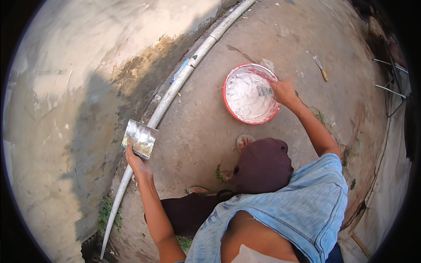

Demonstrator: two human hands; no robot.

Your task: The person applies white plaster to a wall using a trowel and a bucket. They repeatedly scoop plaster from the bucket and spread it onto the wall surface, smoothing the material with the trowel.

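A red basin [226,101] stands on the ground ahead of me, right of the middle, with thick white putty [246,94] spread inside and smeared up its wall. At its right rim my right hand [286,93] is closed round a putty knife [264,91], whose blade reaches in over the putty. Its handle is mostly hidden in my fist. Off to the left, my left hand [136,162] grips a square metal plasterer's hawk [141,136] from below. The hawk's shiny face is turned up and carries brownish and whitish smears, with no heap of putty on it.
A long pale pipe [204,49] runs along the foot of the stained wall [52,114], passing under the hawk. A blue object [180,70] lies beside it. Another knife with a yellow handle [323,73] rests on the ground beyond the basin. Metal legs [390,90] stand at far right.
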